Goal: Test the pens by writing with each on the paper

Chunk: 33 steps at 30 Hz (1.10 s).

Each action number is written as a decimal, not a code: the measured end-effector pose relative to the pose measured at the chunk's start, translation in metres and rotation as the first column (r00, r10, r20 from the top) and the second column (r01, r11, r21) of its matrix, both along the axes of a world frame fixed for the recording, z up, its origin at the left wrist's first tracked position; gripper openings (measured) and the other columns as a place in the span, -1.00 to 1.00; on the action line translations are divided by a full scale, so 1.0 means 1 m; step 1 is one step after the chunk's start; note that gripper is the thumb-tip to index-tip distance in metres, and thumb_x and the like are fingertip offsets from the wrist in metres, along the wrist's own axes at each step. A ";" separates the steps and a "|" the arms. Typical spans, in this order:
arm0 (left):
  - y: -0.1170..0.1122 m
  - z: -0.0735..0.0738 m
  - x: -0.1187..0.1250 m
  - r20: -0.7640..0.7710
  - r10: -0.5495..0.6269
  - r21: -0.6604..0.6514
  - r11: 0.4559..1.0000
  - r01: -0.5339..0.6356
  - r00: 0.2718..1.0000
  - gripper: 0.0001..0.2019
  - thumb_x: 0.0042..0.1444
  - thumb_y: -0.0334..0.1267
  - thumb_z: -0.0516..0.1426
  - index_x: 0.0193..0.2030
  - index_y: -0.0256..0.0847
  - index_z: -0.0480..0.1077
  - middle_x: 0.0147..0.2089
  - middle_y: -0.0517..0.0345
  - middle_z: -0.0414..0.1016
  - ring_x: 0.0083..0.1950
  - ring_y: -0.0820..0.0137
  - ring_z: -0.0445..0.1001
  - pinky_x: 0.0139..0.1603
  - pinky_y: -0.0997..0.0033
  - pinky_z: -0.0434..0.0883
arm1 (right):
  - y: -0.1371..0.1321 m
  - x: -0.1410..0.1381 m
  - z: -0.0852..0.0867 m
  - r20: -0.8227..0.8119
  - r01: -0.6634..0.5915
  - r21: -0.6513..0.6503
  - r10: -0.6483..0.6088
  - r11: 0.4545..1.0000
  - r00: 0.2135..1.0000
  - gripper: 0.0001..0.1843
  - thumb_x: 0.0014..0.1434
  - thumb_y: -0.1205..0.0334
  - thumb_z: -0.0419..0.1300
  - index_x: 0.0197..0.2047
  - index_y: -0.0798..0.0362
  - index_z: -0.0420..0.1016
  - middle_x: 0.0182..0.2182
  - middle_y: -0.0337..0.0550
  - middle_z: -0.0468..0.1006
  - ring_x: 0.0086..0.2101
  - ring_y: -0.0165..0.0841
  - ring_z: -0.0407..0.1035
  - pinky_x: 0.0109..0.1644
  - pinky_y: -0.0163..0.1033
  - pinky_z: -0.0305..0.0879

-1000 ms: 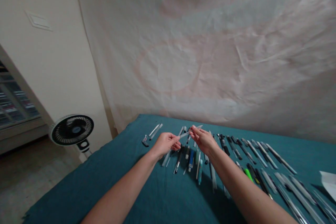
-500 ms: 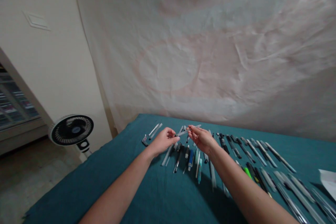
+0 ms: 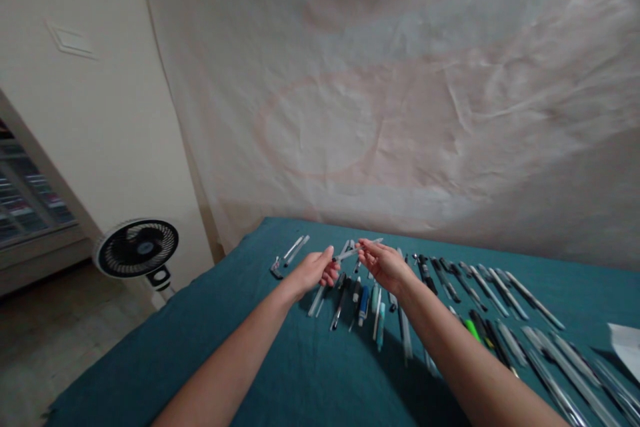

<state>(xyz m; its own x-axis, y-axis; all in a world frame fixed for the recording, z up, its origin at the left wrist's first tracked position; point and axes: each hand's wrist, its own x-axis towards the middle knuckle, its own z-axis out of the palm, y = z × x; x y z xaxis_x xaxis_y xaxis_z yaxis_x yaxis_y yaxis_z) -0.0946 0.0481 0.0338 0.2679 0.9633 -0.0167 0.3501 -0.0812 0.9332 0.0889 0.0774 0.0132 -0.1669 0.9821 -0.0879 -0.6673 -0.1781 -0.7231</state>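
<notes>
- We have a slim clear pen raised over the teal cloth, tilted between the two hands, its dark end toward the left.
- Our right hand grips it between thumb and fingertips, and its far end sticks out past them.
- Our left hand is curled at the dark end; we cannot tell whether its fingers pinch that end or sit just beside it.
- We judge the pen light and stiff, probably smooth plastic that could roll or slip in a loose pinch, and liable to crack if bent hard.
- We would take hold around the middle of the barrel, with the dark end steadied lightly.
- Below lie more pens, among them a blue pen and a teal pen; a bright green marker is farther right.
- We can read no brand or label on any pen; the mark at the centre of the fan is too small to make out.
</notes>
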 end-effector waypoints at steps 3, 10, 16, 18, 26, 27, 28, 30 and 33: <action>-0.002 0.001 0.001 0.018 0.028 0.063 0.998 -0.029 0.999 -0.64 0.05 0.04 0.03 -0.25 -0.26 0.26 -0.39 0.17 0.40 -0.48 0.52 0.37 -0.48 0.54 0.26 | 0.000 0.000 0.000 0.001 0.001 0.002 -0.001 1.000 1.000 -0.94 0.00 0.41 0.23 -0.37 0.18 0.47 -0.46 -0.11 0.54 -0.53 -0.51 0.41 -0.41 -0.45 0.44; -0.004 0.006 0.000 0.028 0.029 0.087 0.996 -0.031 0.999 -0.76 0.06 -0.11 0.08 -0.32 -0.28 0.29 -0.45 0.17 0.40 -0.49 0.50 0.36 -0.41 0.48 0.29 | -0.001 -0.001 -0.001 0.013 0.011 0.013 -0.011 1.000 1.000 -0.93 0.00 0.41 0.23 -0.37 0.18 0.48 -0.45 -0.11 0.54 -0.53 -0.51 0.40 -0.39 -0.45 0.44; -0.004 0.003 0.001 0.036 0.038 0.090 0.995 -0.041 0.999 -0.80 -0.01 -0.21 0.16 -0.31 -0.27 0.27 -0.44 0.17 0.41 -0.45 0.48 0.40 -0.36 0.46 0.33 | -0.001 0.000 0.001 0.010 0.033 0.000 -0.033 0.999 0.999 -0.94 -0.01 0.42 0.25 -0.38 0.19 0.47 -0.46 -0.11 0.54 -0.54 -0.50 0.41 -0.43 -0.45 0.45; -0.004 0.003 0.000 0.030 0.045 0.097 0.994 -0.047 0.999 -0.82 -0.01 -0.20 0.15 -0.35 -0.27 0.27 -0.44 0.17 0.42 -0.44 0.48 0.40 -0.35 0.46 0.32 | 0.000 0.000 0.000 0.004 0.035 -0.007 -0.035 0.999 0.999 -0.92 -0.02 0.42 0.25 -0.37 0.20 0.46 -0.47 -0.11 0.54 -0.54 -0.50 0.41 -0.43 -0.44 0.45; 0.000 -0.002 0.002 0.024 -0.014 -0.005 1.000 0.014 1.000 -0.56 0.12 0.08 -0.10 -0.38 -0.31 0.27 -0.53 0.13 0.41 -0.58 0.50 0.38 -0.54 0.53 0.25 | 0.000 0.000 0.001 -0.002 0.036 -0.016 -0.036 0.999 0.999 -0.93 0.00 0.45 0.23 -0.37 0.23 0.46 -0.47 -0.10 0.55 -0.56 -0.51 0.41 -0.43 -0.44 0.45; 0.000 -0.002 0.002 0.029 -0.010 -0.003 1.000 0.010 1.000 -0.56 0.12 0.09 -0.11 -0.35 -0.31 0.26 -0.51 0.14 0.41 -0.58 0.51 0.38 -0.55 0.54 0.24 | -0.001 0.000 0.001 -0.001 0.036 -0.018 -0.036 0.999 0.999 -0.94 0.01 0.45 0.22 -0.37 0.23 0.46 -0.47 -0.10 0.55 -0.56 -0.51 0.41 -0.43 -0.44 0.45; -0.001 -0.002 0.003 0.036 -0.005 0.005 1.000 0.005 0.999 -0.58 0.11 0.09 -0.09 -0.31 -0.29 0.25 -0.49 0.15 0.42 -0.57 0.51 0.38 -0.56 0.55 0.23 | -0.001 0.000 0.001 0.001 0.036 -0.020 -0.036 0.999 0.999 -0.94 0.01 0.46 0.21 -0.36 0.23 0.46 -0.47 -0.09 0.55 -0.56 -0.51 0.41 -0.43 -0.44 0.45; -0.003 -0.001 0.003 0.052 -0.003 0.031 1.000 0.001 0.999 -0.65 0.08 0.05 0.01 -0.28 -0.26 0.22 -0.44 0.18 0.42 -0.54 0.53 0.39 -0.52 0.55 0.25 | -0.001 -0.001 0.000 0.003 0.038 -0.023 -0.038 0.999 0.999 -0.95 0.02 0.46 0.20 -0.37 0.22 0.46 -0.46 -0.09 0.55 -0.55 -0.51 0.41 -0.42 -0.44 0.45; -0.004 0.001 0.002 0.067 0.000 0.064 0.998 -0.005 0.998 -0.72 0.03 -0.05 0.10 -0.32 -0.25 0.21 -0.46 0.24 0.38 -0.51 0.54 0.37 -0.45 0.54 0.28 | -0.001 -0.002 -0.001 0.003 0.037 -0.024 -0.036 0.999 0.999 -0.95 0.03 0.46 0.19 -0.37 0.23 0.46 -0.46 -0.09 0.55 -0.55 -0.51 0.41 -0.42 -0.44 0.45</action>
<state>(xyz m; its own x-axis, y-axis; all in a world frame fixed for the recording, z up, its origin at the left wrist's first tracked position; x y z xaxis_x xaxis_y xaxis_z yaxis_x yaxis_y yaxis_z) -0.0927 0.0438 0.0344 0.2640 0.9625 0.0629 0.2876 -0.1408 0.9473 0.0873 0.0769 0.0127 -0.1307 0.9851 -0.1118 -0.6722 -0.1710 -0.7204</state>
